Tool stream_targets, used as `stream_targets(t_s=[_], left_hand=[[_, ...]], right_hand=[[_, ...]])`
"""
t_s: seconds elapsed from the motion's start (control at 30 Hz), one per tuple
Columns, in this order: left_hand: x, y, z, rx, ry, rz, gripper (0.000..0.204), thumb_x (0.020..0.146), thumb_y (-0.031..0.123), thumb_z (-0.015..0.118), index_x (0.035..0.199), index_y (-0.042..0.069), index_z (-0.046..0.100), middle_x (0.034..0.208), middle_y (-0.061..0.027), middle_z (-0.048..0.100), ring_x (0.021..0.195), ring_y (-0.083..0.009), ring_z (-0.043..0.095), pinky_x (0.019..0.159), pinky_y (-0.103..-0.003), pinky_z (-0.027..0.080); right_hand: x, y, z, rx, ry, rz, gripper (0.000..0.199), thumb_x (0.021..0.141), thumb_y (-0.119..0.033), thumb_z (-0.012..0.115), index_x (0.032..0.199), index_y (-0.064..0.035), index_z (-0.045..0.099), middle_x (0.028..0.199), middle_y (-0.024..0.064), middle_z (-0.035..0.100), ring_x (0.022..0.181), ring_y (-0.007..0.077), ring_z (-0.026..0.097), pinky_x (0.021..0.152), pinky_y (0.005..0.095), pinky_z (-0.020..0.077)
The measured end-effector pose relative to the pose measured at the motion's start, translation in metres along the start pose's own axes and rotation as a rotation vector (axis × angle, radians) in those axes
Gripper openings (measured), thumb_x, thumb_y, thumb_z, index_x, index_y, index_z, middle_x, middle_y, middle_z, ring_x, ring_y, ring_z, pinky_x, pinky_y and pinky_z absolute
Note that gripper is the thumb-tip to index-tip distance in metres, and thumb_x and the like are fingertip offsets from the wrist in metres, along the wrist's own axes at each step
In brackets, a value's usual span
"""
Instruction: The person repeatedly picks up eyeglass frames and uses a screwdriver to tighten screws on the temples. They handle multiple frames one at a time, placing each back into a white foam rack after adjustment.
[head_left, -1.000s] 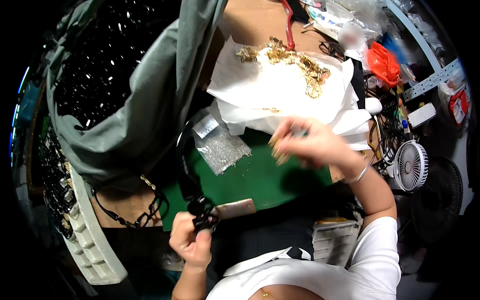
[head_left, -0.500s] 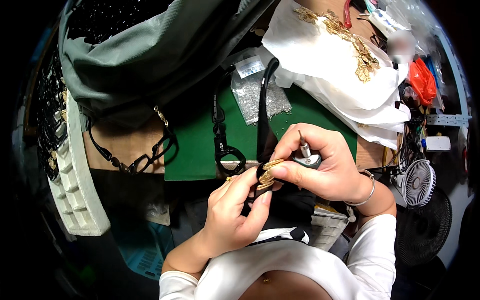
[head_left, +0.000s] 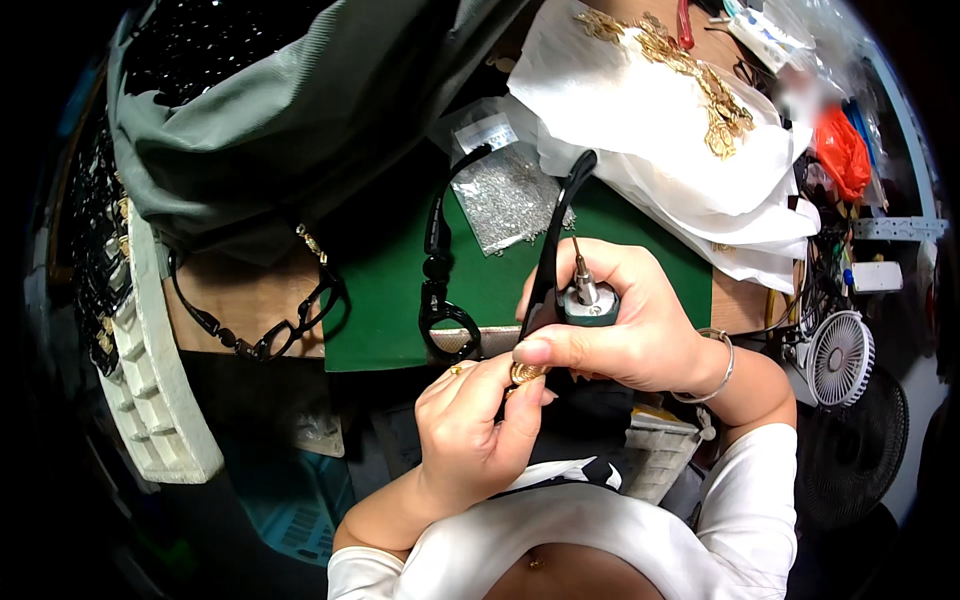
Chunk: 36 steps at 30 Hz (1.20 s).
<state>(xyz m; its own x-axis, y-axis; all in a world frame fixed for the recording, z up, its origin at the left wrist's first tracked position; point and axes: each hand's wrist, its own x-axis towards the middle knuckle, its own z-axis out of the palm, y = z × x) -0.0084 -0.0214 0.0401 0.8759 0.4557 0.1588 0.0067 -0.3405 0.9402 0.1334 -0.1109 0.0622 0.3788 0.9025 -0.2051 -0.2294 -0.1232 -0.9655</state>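
Observation:
A black eyeglass frame (head_left: 449, 335) is held between my hands over the near edge of the green mat. One of its arms (head_left: 566, 205) points up and away beside my right hand. My left hand (head_left: 468, 420) is closed, thumb and fingers pinching a ridged gold-coloured ornament (head_left: 525, 373) at the frame. My right hand (head_left: 635, 325) is closed as well; its thumb presses by the ornament. Tucked in that same hand is a screwdriver (head_left: 590, 300) with a dark green body, its thin bit pointing up. Fingers hide where ornament and frame meet.
On the green mat (head_left: 380, 300) lies a clear bag of small silvery parts (head_left: 510, 200). Another black eyeglass frame (head_left: 265, 345) sits left on the wooden table. White paper (head_left: 640, 130) holds gold-coloured pieces (head_left: 715, 110). A grey cloth (head_left: 290, 130), white tray (head_left: 165, 400) and small fan (head_left: 840, 358) surround this.
The eyeglass frame has turned slightly, its rim shifting nearer and left and its right arm tipping right. My right hand has moved up and left, its thumb now covering most of the ornament.

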Motion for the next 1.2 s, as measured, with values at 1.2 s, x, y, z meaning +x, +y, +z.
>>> stream_targets(t_s=[1.2], left_hand=[[-0.003,-0.027,-0.029,-1.592,-0.122,-0.699,0.026,0.089,0.024,0.045,0.079,0.0,0.044,0.051,-0.006,0.049,0.035,-0.0109,0.044,0.048,-0.025,0.036]], right_hand=[[-0.015,0.065,-0.032,-1.255,0.17,-0.078,0.032,0.074,-0.006,0.057,0.105,-0.0054,0.051,0.084,0.0127,0.046,0.061,0.0264,0.055,0.051,0.0344,0.0469]])
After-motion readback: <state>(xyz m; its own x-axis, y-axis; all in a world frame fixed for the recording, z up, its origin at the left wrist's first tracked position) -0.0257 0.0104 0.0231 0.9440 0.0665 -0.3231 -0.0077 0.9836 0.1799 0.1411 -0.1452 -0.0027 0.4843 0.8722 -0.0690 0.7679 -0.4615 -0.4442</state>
